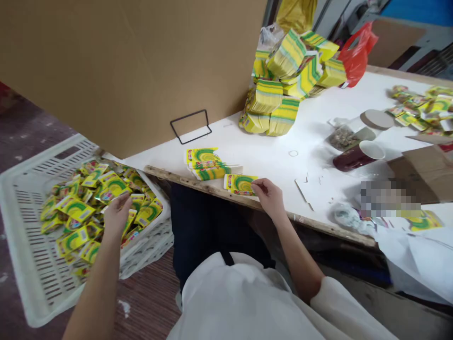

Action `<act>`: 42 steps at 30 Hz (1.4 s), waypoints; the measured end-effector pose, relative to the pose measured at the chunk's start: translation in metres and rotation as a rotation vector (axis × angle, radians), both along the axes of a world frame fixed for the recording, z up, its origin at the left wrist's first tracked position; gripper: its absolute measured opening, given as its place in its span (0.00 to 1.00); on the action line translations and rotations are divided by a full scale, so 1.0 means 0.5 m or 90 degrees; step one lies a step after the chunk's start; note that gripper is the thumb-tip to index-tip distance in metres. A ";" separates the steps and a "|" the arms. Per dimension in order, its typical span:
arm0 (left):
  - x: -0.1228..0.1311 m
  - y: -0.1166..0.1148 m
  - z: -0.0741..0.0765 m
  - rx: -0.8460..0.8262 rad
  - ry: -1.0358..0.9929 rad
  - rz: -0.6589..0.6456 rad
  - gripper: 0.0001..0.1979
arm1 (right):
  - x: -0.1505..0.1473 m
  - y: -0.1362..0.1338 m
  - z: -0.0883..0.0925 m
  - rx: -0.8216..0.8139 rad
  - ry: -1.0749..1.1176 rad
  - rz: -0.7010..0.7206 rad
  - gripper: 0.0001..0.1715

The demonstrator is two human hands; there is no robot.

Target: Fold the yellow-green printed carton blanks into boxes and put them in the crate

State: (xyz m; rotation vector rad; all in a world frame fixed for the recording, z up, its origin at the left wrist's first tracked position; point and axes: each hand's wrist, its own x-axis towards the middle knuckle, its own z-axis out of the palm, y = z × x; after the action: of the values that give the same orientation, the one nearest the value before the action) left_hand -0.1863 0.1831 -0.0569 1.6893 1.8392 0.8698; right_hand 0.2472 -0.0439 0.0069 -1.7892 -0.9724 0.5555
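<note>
My left hand (116,216) hovers over a white plastic crate (33,278) holding several folded yellow-and-green small boxes (76,208); its fingers are loosely spread and hold nothing I can see. My right hand (269,198) rests at the white table's near edge, fingertips pinching a flat yellow-and-green carton blank (239,183). A small stack of the same flat blanks (207,164) lies just left of it on the table.
A large brown cardboard sheet (134,66) leans behind a black wire stand (190,126). Bundles of flat blanks (283,75) pile at the back. A maroon cup (357,157), a plastic bag of bits (345,137), a red bag (356,52) and a cardboard box (417,177) lie to the right.
</note>
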 end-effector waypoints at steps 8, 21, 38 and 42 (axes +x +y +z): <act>0.047 -0.104 0.018 -0.050 -0.173 0.006 0.20 | 0.037 0.024 -0.016 -0.299 -0.336 0.054 0.16; 0.195 -0.252 0.101 -0.005 -0.355 -0.033 0.24 | 0.063 -0.031 0.021 -0.184 -0.205 -0.053 0.09; 0.437 -0.402 0.163 -0.058 -0.800 -0.189 0.31 | -0.183 -0.061 0.046 0.117 0.119 0.295 0.03; 0.426 -0.422 0.145 -0.006 -0.756 -0.226 0.29 | -0.185 -0.053 0.040 0.101 0.285 0.372 0.09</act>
State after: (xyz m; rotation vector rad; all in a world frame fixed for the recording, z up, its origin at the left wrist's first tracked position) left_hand 0.0268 -0.0278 0.0154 1.0022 0.7110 1.2824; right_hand 0.1548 -0.0706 0.0271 -1.1501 -1.1743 1.1508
